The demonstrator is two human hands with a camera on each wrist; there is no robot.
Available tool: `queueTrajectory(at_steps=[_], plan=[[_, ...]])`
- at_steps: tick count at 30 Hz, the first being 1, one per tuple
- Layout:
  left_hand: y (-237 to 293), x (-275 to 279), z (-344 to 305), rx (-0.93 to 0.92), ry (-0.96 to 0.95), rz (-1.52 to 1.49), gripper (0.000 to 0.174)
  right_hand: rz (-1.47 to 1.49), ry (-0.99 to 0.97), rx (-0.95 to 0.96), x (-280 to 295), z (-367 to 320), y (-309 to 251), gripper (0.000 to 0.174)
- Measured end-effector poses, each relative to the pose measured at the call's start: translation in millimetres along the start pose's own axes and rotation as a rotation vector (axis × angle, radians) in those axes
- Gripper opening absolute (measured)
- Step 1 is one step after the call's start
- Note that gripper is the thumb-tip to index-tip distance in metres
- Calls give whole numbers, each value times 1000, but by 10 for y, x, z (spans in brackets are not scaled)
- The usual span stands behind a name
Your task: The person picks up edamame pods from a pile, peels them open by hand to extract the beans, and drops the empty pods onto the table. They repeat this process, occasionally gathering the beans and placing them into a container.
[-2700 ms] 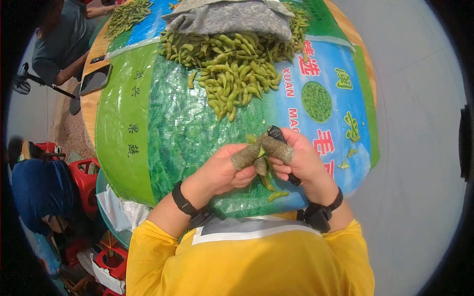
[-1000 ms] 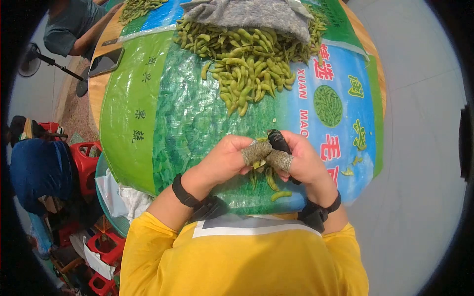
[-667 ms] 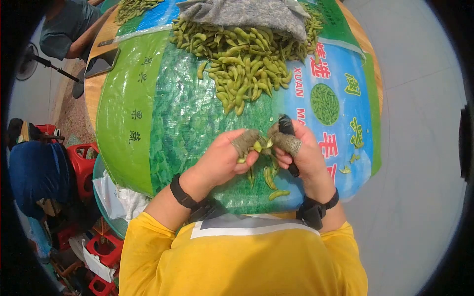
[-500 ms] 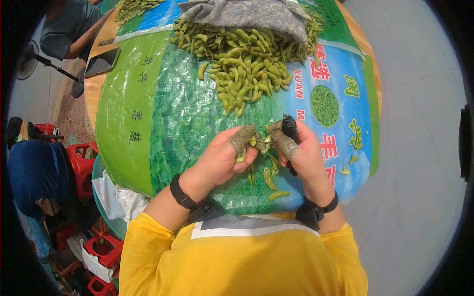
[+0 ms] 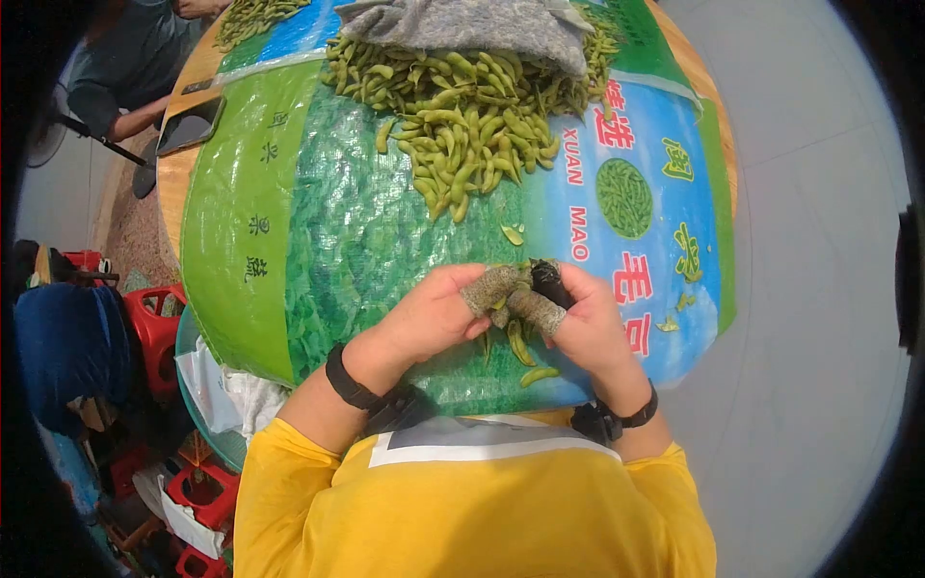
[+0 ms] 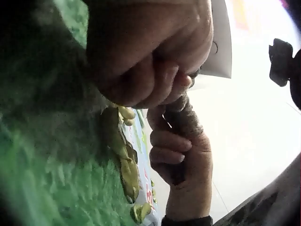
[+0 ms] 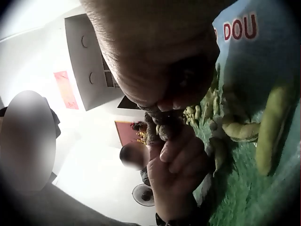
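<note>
In the head view both hands meet over the printed sacking, with greyish-brown wrapping round thumbs and some fingers. My left hand [image 5: 438, 308] pinches a green soybean pod [image 5: 499, 302], mostly hidden by the wrapped fingers. My right hand [image 5: 593, 323] grips a slim black-wrapped tool [image 5: 549, 281]; its working end is hidden, and I cannot tell its kind. The wrapped fingertips of both hands touch. Under the hands lie a few loose pods [image 5: 520, 343], one pod [image 5: 539, 376] nearest the body. A split pod shell [image 5: 513, 234] lies just beyond the fingers. Both wrist views show curled fingers.
A heap of soybean pods [image 5: 472, 144] stands ahead, partly under a grey cloth [image 5: 467, 24]. At the table's left edge lies a phone [image 5: 190, 125]. Red stools [image 5: 154, 323] and a green basin [image 5: 190, 385] stand left below. Another person [image 5: 120, 72] sits far left.
The hands were apart half a second ago, with the pod between them; now they are pressed together. A split pod shell now lies on the sacking beyond them. The view shifted slightly.
</note>
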State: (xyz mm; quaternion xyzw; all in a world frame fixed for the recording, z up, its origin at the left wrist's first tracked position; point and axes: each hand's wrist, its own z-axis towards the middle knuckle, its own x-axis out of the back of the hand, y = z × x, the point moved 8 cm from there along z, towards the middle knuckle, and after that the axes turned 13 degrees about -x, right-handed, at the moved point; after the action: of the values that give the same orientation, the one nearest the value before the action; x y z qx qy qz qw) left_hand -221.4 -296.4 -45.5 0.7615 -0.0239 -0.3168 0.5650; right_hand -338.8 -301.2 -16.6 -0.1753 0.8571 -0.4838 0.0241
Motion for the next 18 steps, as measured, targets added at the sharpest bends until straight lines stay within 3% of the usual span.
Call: queueTrajectory(at_steps=[7, 11, 14, 16, 18], plan=[[-14, 59, -9, -44, 82, -23, 25, 89, 153, 114, 116, -21, -52, 21], [60, 113, -3, -137, 70, 110, 14, 55, 55, 130, 69, 0, -108, 20], [75, 147, 5, -164, 90, 169, 13, 26, 40, 8, 46, 42, -45, 21], [107, 190, 7, -225, 133, 335, 14, -217, 282, 301, 101, -24, -183, 22], [150, 209, -4, -283, 178, 501, 15, -343, 342, 384, 23, -83, -247, 23]])
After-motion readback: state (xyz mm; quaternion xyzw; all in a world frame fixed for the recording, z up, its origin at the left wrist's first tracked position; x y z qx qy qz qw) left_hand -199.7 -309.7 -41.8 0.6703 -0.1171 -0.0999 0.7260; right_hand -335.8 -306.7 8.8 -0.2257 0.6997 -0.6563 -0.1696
